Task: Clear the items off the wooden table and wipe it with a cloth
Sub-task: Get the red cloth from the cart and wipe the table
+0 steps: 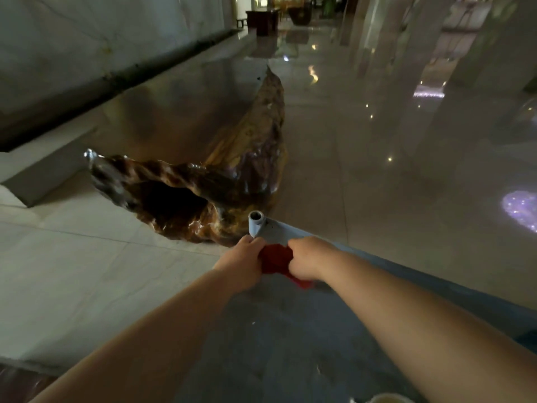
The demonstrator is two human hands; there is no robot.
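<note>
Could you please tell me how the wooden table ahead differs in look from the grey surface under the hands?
The wooden table is brown with gnarled, irregular edges and a dark hollow; the grey surface is flat and straight-edged. The table's top appears bare, while on the grey surface both hands, left hand and right hand, grip a red cloth. Both tops look glossy.

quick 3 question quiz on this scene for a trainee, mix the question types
1. True or false: both hands grip the red cloth.
2. The grey tube stands: A) beyond the left hand B) behind the right hand's wrist C) on the wooden table
3. Fill in: the wooden table's glossy top looks ___ of items.

Key: 1 true; 2 A; 3 clear
</note>
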